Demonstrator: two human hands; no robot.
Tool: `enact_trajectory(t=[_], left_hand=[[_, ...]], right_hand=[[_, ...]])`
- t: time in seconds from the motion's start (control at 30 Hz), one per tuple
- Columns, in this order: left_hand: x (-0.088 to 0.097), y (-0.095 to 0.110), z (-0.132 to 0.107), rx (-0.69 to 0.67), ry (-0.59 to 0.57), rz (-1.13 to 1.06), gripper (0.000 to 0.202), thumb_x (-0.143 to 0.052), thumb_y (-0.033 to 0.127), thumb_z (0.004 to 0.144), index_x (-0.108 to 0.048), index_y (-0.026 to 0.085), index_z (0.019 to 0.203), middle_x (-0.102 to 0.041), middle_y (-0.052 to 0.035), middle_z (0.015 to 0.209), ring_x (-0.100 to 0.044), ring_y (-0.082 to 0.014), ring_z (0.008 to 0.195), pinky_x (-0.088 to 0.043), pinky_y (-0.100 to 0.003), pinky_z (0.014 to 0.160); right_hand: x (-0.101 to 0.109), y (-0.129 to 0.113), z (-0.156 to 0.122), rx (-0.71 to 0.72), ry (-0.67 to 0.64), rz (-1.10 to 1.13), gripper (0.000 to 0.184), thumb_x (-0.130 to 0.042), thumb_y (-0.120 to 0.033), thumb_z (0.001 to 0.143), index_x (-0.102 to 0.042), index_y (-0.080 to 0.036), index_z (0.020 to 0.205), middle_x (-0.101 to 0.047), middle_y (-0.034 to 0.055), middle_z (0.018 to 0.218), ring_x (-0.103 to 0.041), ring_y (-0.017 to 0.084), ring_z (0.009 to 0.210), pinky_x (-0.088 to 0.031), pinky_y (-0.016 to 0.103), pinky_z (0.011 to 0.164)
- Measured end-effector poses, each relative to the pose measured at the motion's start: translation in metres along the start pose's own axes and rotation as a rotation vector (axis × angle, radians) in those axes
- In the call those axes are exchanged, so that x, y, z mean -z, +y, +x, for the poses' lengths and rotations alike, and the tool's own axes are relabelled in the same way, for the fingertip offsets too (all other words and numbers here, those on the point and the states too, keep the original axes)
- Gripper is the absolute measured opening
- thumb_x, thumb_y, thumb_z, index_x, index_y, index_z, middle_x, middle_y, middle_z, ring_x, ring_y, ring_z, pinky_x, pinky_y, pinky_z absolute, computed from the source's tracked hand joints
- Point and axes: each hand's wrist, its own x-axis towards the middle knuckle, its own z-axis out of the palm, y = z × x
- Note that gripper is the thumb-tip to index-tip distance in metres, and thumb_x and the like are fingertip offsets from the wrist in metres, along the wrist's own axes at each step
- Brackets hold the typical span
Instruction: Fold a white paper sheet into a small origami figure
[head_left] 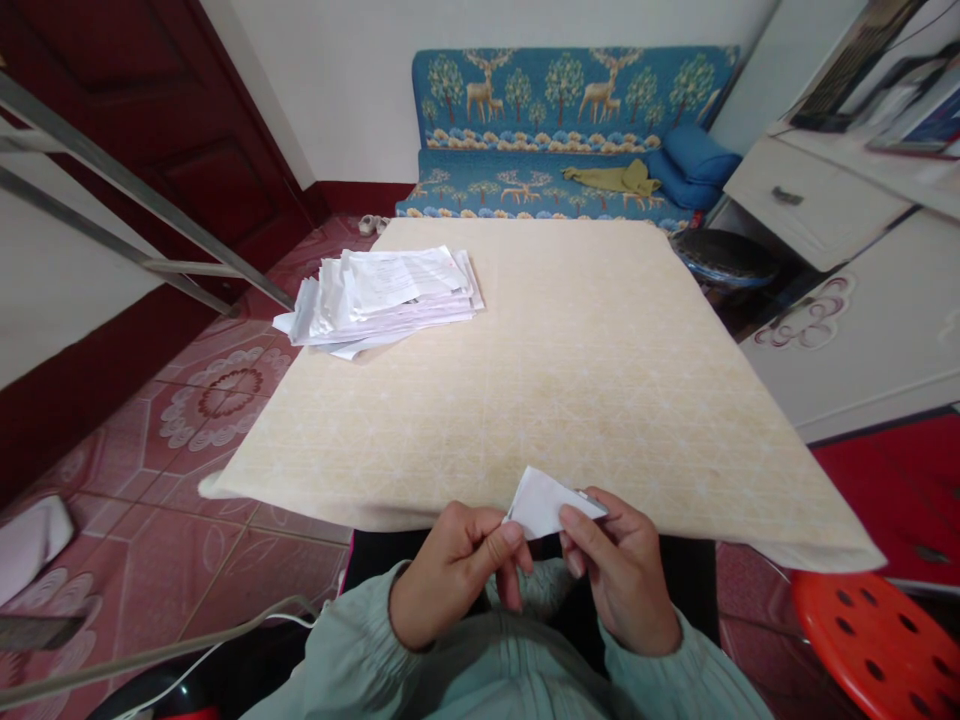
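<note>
A folded piece of white paper (541,504) is pinched between my left hand (454,575) and my right hand (619,572), just in front of the table's near edge. Both thumbs press on it, and a thin grey edge shows at its right corner. Farther off, a loose stack of white papers and envelopes (382,300) lies on the left part of the cream tablecloth-covered table (525,400). Neither hand touches the stack. My pale green sleeves (442,650) enter from below.
A blue patterned sofa (555,130) stands beyond the table. A white drawer cabinet (814,200) is at the right, with a red stool (874,640) at lower right. A metal railing (127,190) and a dark red door (150,110) are at left, above a pink tiled floor (217,400). A white cable (225,640) runs at lower left.
</note>
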Motion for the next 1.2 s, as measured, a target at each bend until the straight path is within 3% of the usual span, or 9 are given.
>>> enact_trajectory(t=[0.13, 0.27, 0.37, 0.5, 0.7, 0.83, 0.93, 1.07, 1.2], left_hand=[[0.003, 0.006, 0.004, -0.077, 0.039, -0.018, 0.038, -0.063, 0.049, 0.079, -0.070, 0.012, 0.075, -0.064, -0.0066, 0.064, -0.055, -0.0137, 0.059, -0.039, -0.022, 0.056], [-0.004, 0.004, 0.011, -0.086, 0.268, -0.097, 0.027, -0.074, 0.039, 0.071, -0.064, 0.013, 0.066, -0.056, -0.0002, 0.055, -0.045, -0.0087, 0.050, -0.032, -0.019, 0.047], [-0.012, -0.003, 0.012, -0.116, 0.425, -0.024, 0.028, -0.073, 0.035, 0.072, -0.062, 0.014, 0.059, -0.053, 0.0006, 0.051, -0.042, -0.0076, 0.047, -0.030, -0.019, 0.045], [-0.024, -0.010, 0.008, -0.173, 0.523, 0.063, 0.024, -0.071, 0.033, 0.074, -0.065, 0.014, 0.060, -0.057, -0.0010, 0.052, -0.045, -0.0093, 0.048, -0.033, -0.020, 0.047], [-0.030, -0.006, 0.001, -0.216, 0.524, 0.086, 0.024, -0.066, 0.031, 0.080, -0.070, 0.016, 0.061, -0.058, -0.0014, 0.050, -0.048, -0.0110, 0.048, -0.035, -0.022, 0.049], [-0.028, -0.005, 0.001, -0.208, 0.484, 0.035, 0.030, -0.062, 0.032, 0.083, -0.068, 0.016, 0.058, -0.058, -0.0010, 0.050, -0.048, -0.0105, 0.048, -0.034, -0.023, 0.050], [-0.026, -0.012, 0.006, -0.136, 0.423, -0.129, 0.038, -0.062, 0.035, 0.083, -0.063, 0.014, 0.051, -0.057, -0.0016, 0.048, -0.049, -0.0105, 0.049, -0.035, -0.023, 0.052], [-0.023, -0.023, 0.018, -0.013, 0.350, -0.543, 0.033, -0.061, 0.038, 0.083, -0.063, 0.013, 0.061, -0.057, -0.0007, 0.053, -0.049, -0.0098, 0.048, -0.036, -0.022, 0.048], [-0.023, -0.030, 0.022, 0.047, 0.267, -0.733, 0.032, -0.056, 0.042, 0.086, -0.065, 0.012, 0.080, -0.064, -0.0042, 0.067, -0.055, -0.0113, 0.056, -0.037, -0.021, 0.051]], right_hand=[[0.005, -0.006, 0.002, -0.024, -0.052, -0.098, 0.026, -0.071, -0.038, 0.074, -0.058, -0.016, 0.066, -0.049, -0.0042, 0.049, -0.038, 0.006, 0.040, -0.027, 0.020, 0.039], [0.002, -0.011, 0.001, -0.059, -0.133, -0.171, 0.026, -0.072, -0.038, 0.073, -0.058, -0.016, 0.067, -0.043, -0.0058, 0.047, -0.035, 0.006, 0.043, -0.026, 0.020, 0.041], [-0.007, -0.011, -0.002, -0.038, -0.116, -0.112, 0.023, -0.072, -0.038, 0.073, -0.060, -0.018, 0.076, -0.051, -0.0037, 0.057, -0.043, 0.008, 0.049, -0.034, 0.020, 0.044], [-0.017, -0.006, -0.007, 0.038, -0.046, -0.180, 0.017, -0.067, -0.035, 0.079, -0.067, -0.018, 0.082, -0.062, 0.0015, 0.072, -0.053, 0.011, 0.057, -0.043, 0.021, 0.049], [-0.019, -0.004, -0.008, 0.155, 0.059, -0.302, 0.019, -0.062, -0.035, 0.082, -0.068, -0.020, 0.073, -0.062, 0.0011, 0.065, -0.055, 0.012, 0.055, -0.044, 0.023, 0.049], [-0.015, -0.004, -0.004, 0.140, 0.115, -0.352, 0.036, -0.056, -0.042, 0.085, -0.057, -0.019, 0.058, -0.051, -0.0022, 0.048, -0.045, 0.010, 0.043, -0.035, 0.022, 0.040], [-0.011, -0.005, -0.002, 0.122, 0.081, -0.359, 0.043, -0.050, -0.046, 0.089, -0.049, -0.019, 0.056, -0.044, -0.0037, 0.045, -0.041, 0.009, 0.041, -0.031, 0.022, 0.040], [-0.009, -0.008, -0.001, 0.096, -0.062, -0.255, 0.045, -0.034, -0.049, 0.095, -0.057, -0.018, 0.073, -0.055, 0.0000, 0.059, -0.048, 0.010, 0.050, -0.038, 0.023, 0.048], [-0.013, -0.008, 0.000, 0.008, -0.096, -0.235, 0.028, -0.052, -0.046, 0.089, -0.059, -0.020, 0.092, -0.055, -0.0030, 0.059, -0.049, 0.009, 0.050, -0.040, 0.021, 0.048]])
